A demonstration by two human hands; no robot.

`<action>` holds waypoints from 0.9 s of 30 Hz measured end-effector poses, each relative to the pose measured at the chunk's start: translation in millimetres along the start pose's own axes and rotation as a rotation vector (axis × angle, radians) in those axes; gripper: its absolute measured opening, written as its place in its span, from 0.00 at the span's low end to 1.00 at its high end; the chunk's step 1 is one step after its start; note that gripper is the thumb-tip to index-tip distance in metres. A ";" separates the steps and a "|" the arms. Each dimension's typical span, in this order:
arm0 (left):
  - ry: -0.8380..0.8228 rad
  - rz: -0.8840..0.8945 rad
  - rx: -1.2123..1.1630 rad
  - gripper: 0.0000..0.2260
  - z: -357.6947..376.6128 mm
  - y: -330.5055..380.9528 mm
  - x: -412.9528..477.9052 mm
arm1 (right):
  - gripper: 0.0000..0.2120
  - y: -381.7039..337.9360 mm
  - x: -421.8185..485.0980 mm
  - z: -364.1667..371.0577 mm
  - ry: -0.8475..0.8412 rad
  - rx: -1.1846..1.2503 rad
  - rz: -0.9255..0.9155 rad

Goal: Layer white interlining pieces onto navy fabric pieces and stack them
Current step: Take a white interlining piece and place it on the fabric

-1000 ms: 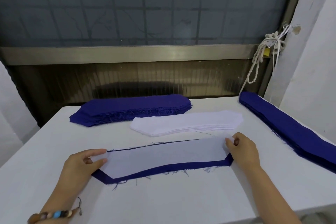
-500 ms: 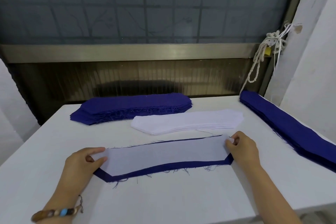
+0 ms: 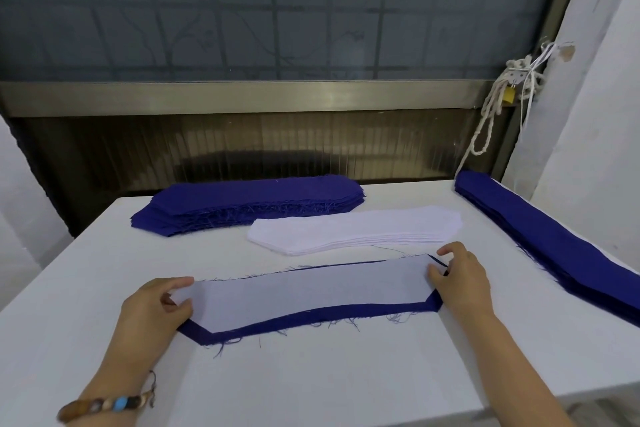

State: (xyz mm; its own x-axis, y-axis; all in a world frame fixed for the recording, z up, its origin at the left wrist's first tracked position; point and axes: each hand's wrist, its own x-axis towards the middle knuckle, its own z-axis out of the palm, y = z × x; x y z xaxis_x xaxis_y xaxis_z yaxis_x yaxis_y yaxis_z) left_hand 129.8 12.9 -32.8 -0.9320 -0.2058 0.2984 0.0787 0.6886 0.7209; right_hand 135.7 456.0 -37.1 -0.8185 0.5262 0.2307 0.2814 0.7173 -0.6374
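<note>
Barely shifted, interlining [image 3: 304,288] spans left grip [image 3: 152,312] to right grip [image 3: 460,284].

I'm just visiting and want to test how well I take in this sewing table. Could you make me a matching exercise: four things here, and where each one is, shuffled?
Things
1. white interlining stack
2. single interlining piece
3. beaded bracelet
4. rope

Places
A. hanging by the window, far right
B. on the wrist of the left hand
C. on a navy fabric piece, pinched at its ends by the left hand and right hand
D. on the table, next to the navy fabric stack

Pairs: 1-D, 2-C, 3-B, 4-A
</note>
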 end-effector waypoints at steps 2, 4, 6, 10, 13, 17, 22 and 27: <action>0.012 0.000 0.004 0.15 0.5 -2.3 0.4 | 0.10 -0.9 -2.0 0.3 0.012 -0.023 -0.027; 0.015 0.035 0.029 0.16 -0.3 -3.3 1.1 | 0.08 -1.6 -4.1 0.3 0.021 0.002 -0.072; 0.030 0.109 0.050 0.16 -1.4 -3.1 2.2 | 0.07 -2.0 -5.7 -0.4 0.030 0.025 -0.124; -0.009 0.134 -0.057 0.11 0.0 1.7 -0.4 | 0.05 -7.9 -10.2 -4.4 -0.032 0.025 -0.291; -0.113 0.121 -0.115 0.11 4.9 3.5 -1.3 | 0.09 -11.5 -15.1 -6.6 -0.140 0.076 -0.365; -0.177 0.147 -0.082 0.15 5.3 3.2 -1.3 | 0.12 -12.5 -17.4 -7.9 -0.206 0.065 -0.333; -0.194 0.145 -0.065 0.15 4.3 1.8 -1.5 | 0.12 -14.2 -17.6 -9.8 -0.228 0.064 -0.303; -0.289 0.101 -0.002 0.15 3.8 4.9 2.6 | 0.08 -13.6 -11.9 -8.1 -0.253 0.091 -0.259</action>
State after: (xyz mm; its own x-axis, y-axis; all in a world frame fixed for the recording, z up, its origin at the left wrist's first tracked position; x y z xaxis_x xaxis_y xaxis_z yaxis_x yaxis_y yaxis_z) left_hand 126.5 18.4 -30.9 -0.9814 0.0705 0.1785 0.1767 0.6944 0.6975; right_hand 145.7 443.7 -25.2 -0.9578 0.1951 0.2112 0.0126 0.7624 -0.6470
